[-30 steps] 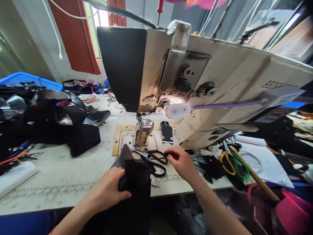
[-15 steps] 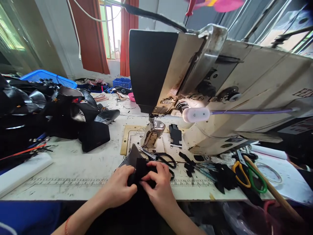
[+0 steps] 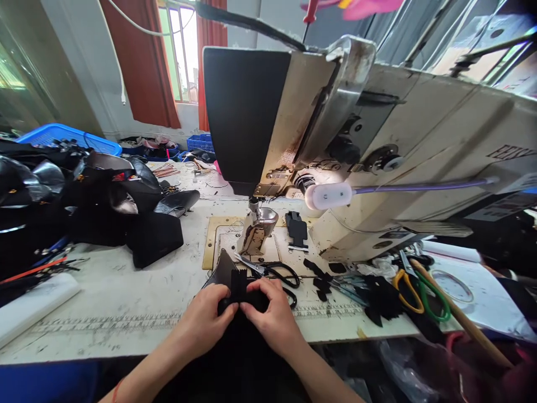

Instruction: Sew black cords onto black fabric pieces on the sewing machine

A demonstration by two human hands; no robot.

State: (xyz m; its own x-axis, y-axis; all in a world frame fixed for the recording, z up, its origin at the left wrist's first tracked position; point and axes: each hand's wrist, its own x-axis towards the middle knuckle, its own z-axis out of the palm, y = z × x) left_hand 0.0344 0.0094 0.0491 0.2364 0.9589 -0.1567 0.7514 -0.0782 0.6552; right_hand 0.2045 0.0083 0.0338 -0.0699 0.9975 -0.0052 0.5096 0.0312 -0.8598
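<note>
My left hand (image 3: 205, 320) and my right hand (image 3: 271, 316) both pinch a black fabric piece (image 3: 240, 291) at the near edge of the white work table (image 3: 126, 291). A small black strip stands up between my thumbs. The rest of the black fabric hangs down over the table edge toward my lap. Black-handled scissors (image 3: 279, 275) lie just beyond my right hand. The presser foot (image 3: 257, 229) of the big cream sewing machine (image 3: 377, 157) stands a little behind the fabric.
A heap of black shoe uppers (image 3: 104, 201) fills the left of the table, with a blue crate (image 3: 62, 137) behind. Yellow and green scissors (image 3: 419, 294), a wooden stick (image 3: 457, 316), black scraps (image 3: 377, 302) and white paper (image 3: 465, 291) crowd the right. A white lamp (image 3: 323, 196) hangs under the machine arm.
My right hand came back from the scissors' side to the black fabric and now pinches it together with my left. In the last half second both hands barely shifted.
</note>
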